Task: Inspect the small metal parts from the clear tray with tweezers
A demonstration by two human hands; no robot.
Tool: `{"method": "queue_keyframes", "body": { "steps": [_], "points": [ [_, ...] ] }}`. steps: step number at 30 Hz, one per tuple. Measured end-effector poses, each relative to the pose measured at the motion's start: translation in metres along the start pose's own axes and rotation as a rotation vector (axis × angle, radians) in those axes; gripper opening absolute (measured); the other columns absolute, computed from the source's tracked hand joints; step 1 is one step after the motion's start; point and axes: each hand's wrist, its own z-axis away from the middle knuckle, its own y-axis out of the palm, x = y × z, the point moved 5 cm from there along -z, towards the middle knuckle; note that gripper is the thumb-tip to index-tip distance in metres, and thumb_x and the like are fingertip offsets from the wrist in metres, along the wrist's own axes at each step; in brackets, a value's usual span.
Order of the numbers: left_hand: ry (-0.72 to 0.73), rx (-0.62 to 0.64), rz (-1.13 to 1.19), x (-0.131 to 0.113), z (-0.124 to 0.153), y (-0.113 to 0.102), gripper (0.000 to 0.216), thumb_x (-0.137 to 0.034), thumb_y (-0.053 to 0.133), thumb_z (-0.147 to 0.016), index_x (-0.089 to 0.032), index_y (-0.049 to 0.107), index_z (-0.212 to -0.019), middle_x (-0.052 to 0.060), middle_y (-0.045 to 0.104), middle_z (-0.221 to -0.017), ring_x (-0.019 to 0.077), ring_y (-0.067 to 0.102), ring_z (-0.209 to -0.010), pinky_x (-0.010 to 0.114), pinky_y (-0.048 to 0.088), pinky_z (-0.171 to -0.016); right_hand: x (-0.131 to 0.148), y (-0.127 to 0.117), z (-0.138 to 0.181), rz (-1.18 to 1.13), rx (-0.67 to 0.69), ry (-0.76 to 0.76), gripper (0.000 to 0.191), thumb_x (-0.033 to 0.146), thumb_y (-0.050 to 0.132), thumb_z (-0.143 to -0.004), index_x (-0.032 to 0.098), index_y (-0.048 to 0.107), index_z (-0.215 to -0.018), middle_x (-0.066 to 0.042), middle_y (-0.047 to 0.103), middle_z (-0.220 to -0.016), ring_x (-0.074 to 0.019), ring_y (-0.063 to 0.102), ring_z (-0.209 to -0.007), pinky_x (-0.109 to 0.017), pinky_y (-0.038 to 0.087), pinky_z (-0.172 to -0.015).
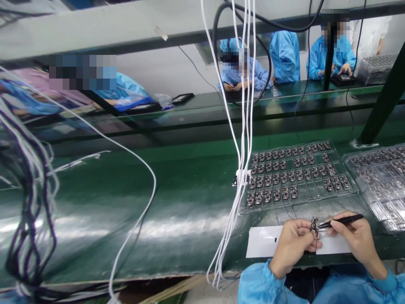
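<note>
A: Small module (314, 225), loc.?
B: Held in L hand (292, 242), fingers clamped on it; in front of parts tray (311, 190).
A: R hand (357, 237)?
B: Blk tweezers (346, 219) gripped, fingers closed on same; tips at module, contact can't be told.
A: Other items?
B: Wht sheet (262, 243) laid on bench (183, 236), tray's near side; tray part-filled w/ units (277, 194); 2nd tray (365, 194) set to its right.

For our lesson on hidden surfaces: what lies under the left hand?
White paper shows on both sides of the left hand, atop the green bench. What the hand directly covers cannot be seen.
</note>
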Motion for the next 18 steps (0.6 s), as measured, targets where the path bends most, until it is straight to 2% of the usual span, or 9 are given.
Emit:
{"method": "queue_keyframes", "body": {
  "steps": [7,10,12,18],
  "points": [
    [-0.005,-0.005,0.027,-0.002,0.003,-0.002,0.031,-0.022,0.07,-0.055,-0.008,0.061,-0.081,0.01,0.068,-0.07,0.0217,0.067,-0.066,0.022,0.05,-0.054,-0.007,-0.005,-0.003,-0.031,-0.009,-0.019,0.02,0.035,0.071,-0.074,0.015,0.067,-0.079,-0.007,0.07,-0.063,-0.0185,0.064,-0.055,-0.026,0.052,-0.055],
    [-0.007,-0.003,0.039,-0.002,0.003,-0.003,0.034,-0.024,0.071,-0.055,-0.009,0.059,-0.083,0.011,0.069,-0.075,0.0205,0.067,-0.066,0.022,0.049,-0.054,-0.015,-0.006,-0.004,-0.09,-0.008,-0.003,0.019,0.033,0.071,-0.075,0.015,0.067,-0.08,-0.006,0.071,-0.064,-0.0179,0.065,-0.057,-0.026,0.052,-0.056],
    [-0.008,-0.005,0.032,-0.003,0.002,-0.004,0.036,-0.028,0.074,-0.055,-0.01,0.058,-0.082,0.009,0.068,-0.071,0.0188,0.066,-0.063,0.021,0.049,-0.053,-0.017,-0.006,-0.005,-0.153,-0.024,0.003,0.018,0.033,0.07,-0.075,0.016,0.067,-0.078,-0.006,0.071,-0.067,-0.0177,0.065,-0.058,-0.026,0.052,-0.056],
    [0.015,0.022,-0.025,-0.003,-0.004,-0.008,0.048,-0.044,0.082,-0.05,-0.012,0.06,-0.079,0.005,0.067,-0.068,0.0149,0.063,-0.059,0.02,0.048,-0.054,0.003,0.003,-0.017,-0.363,0.006,-0.022,0.025,0.039,0.064,-0.078,0.015,0.065,-0.074,-0.007,0.071,-0.074,-0.0189,0.066,-0.067,-0.031,0.051,-0.067]
  ]
}}
